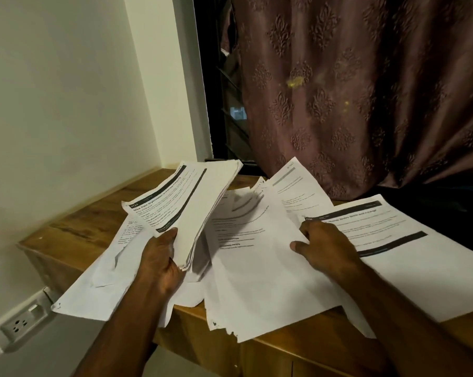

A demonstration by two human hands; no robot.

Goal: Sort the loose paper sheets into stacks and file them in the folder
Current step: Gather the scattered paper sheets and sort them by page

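- Wooden table point(325, 346): its near edge is overhung by loose sheets point(257, 268), their small print too blurred to read
- Left hand point(161, 257) above the table's left part grips a thick stack point(186, 208), thumb on top, fingers hidden beneath
- Right hand point(325, 248) pinches a loose sheet's edge
- Curtain point(365, 91) behind the table covers the window
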